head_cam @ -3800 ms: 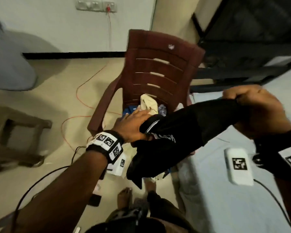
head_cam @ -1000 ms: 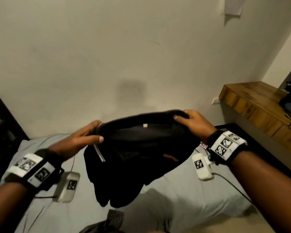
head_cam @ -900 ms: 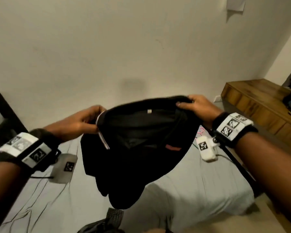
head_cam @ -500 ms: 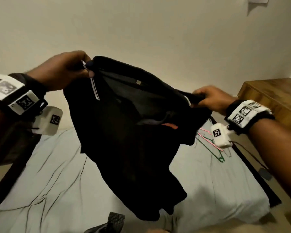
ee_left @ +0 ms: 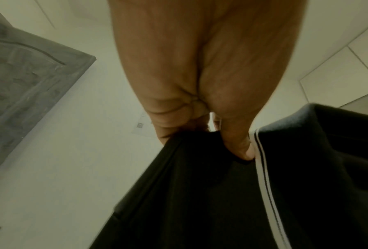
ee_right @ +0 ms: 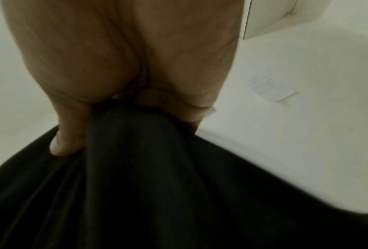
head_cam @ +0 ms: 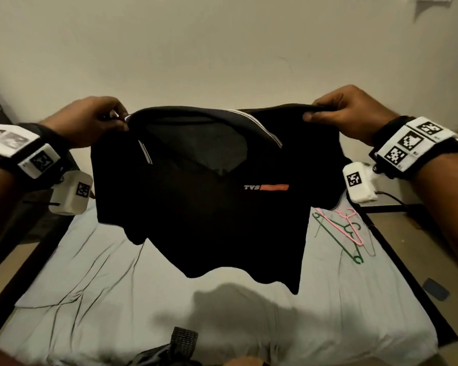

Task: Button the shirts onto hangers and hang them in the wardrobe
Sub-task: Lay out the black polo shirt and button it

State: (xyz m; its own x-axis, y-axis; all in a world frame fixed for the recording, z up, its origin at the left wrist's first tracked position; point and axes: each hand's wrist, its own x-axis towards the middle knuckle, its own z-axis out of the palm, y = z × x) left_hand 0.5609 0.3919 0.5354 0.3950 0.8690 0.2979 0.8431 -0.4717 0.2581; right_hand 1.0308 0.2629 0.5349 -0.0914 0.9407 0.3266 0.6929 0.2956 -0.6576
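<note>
Open bed (head_cam: 95,291) is left below the spread shirt (head_cam: 209,207). The right side is blocked by hangers (head_cam: 341,231); a wall (head_cam: 196,48) is met behind.

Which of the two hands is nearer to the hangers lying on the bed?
The right. The right hand grips the black shirt by its shoulder above the hangers; the left hand grips the opposite shoulder, across the shirt from them.
</note>
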